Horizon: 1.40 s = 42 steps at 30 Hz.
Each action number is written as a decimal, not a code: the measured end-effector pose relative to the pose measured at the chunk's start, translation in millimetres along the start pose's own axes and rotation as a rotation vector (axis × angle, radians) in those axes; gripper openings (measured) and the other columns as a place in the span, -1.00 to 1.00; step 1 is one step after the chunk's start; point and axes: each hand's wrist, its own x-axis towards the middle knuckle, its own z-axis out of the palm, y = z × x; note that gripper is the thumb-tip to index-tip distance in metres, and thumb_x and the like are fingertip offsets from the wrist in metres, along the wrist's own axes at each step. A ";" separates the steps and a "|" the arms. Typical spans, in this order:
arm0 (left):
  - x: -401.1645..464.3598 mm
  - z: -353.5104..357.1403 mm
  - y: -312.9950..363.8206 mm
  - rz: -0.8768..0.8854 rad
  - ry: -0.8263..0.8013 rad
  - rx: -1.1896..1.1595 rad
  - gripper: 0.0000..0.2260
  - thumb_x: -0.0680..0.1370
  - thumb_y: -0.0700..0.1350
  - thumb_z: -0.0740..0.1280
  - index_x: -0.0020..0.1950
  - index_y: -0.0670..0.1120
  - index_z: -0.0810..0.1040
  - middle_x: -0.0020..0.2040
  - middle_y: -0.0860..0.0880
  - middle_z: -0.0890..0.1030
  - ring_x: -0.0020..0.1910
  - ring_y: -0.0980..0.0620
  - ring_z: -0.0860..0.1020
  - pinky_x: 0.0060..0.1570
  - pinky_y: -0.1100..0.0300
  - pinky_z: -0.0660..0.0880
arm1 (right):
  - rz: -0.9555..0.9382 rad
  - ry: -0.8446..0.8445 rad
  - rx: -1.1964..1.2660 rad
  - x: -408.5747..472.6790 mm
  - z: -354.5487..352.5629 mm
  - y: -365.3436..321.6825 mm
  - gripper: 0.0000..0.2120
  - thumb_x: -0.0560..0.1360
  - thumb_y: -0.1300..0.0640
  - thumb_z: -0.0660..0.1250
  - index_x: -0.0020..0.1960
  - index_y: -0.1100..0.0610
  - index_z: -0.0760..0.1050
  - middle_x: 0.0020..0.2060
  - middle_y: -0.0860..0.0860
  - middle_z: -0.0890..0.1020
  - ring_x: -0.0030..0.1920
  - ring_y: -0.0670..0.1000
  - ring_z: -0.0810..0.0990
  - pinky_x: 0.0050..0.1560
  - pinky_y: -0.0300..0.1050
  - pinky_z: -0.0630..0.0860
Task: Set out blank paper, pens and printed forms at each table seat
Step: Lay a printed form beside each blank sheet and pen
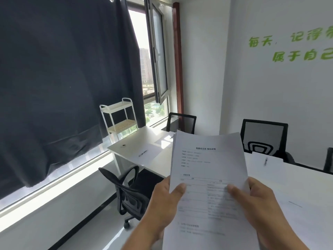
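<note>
A stack of printed forms (207, 159) is held upright in front of me. My left hand (165, 201) grips its left edge with the thumb on the top sheet, and my right hand (255, 201) grips the right edge the same way. Beyond it, the white table (137, 141) carries a blank sheet (149, 156) with a pen (143, 153) lying on it, and a second sheet (164, 141) with a pen (171, 137) farther back. At the right, another blank sheet (266, 166) with a pen (266, 161) lies on the near table (306, 186).
A black office chair (129, 192) stands at the white table's near side, others (182, 123) (264, 136) at the far side and by the wall. A white trolley (119, 118) stands by the window, under a dark curtain (63, 78).
</note>
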 end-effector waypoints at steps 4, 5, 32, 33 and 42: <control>31.5 -57.0 -6.6 0.003 0.006 -0.002 -0.83 0.74 -0.07 0.36 0.30 0.03 0.69 0.12 0.03 0.81 0.09 -0.04 0.79 0.12 -0.05 0.73 | -0.021 0.000 -0.009 15.4 62.2 -2.2 -0.92 0.64 0.15 0.48 0.10 0.16 0.65 -0.10 0.08 0.81 -0.12 0.19 0.82 0.00 0.34 0.75; 37.6 -68.5 -7.1 0.017 0.015 0.005 -0.84 0.74 -0.08 0.37 0.28 0.02 0.69 0.09 0.04 0.81 0.05 -0.01 0.79 0.05 0.04 0.74 | -0.018 -0.002 -0.010 18.0 74.3 -3.8 -0.92 0.65 0.15 0.48 0.10 0.16 0.65 -0.10 0.08 0.81 -0.12 0.18 0.82 -0.01 0.33 0.75; 289.0 -276.2 -55.8 -0.248 -0.168 -0.068 -0.80 0.66 -0.14 0.46 0.27 -0.11 0.71 0.11 -0.14 0.81 0.07 -0.22 0.79 0.19 -0.25 0.67 | 0.177 0.301 0.113 170.1 319.1 34.7 -0.82 0.52 0.23 0.61 0.04 0.21 0.65 -0.10 0.15 0.78 -0.10 0.24 0.80 -0.01 0.34 0.75; 297.6 -273.8 -54.7 -0.249 -0.174 -0.055 -0.81 0.67 -0.14 0.45 0.28 -0.09 0.71 0.12 -0.13 0.81 0.07 -0.21 0.79 0.19 -0.24 0.67 | 0.172 0.317 0.118 178.8 319.2 36.0 -0.81 0.51 0.22 0.62 0.03 0.22 0.64 -0.12 0.16 0.78 -0.12 0.24 0.80 -0.03 0.32 0.76; 445.9 -222.4 -79.5 -0.334 -0.224 -0.012 -0.79 0.73 -0.13 0.37 0.33 -0.04 0.71 0.20 -0.14 0.79 0.16 -0.25 0.77 0.26 -0.30 0.64 | 0.228 0.396 0.164 315.8 301.3 72.3 -0.82 0.56 0.21 0.59 -0.02 0.27 0.62 -0.19 0.11 0.79 -0.20 0.12 0.81 -0.25 -0.03 0.70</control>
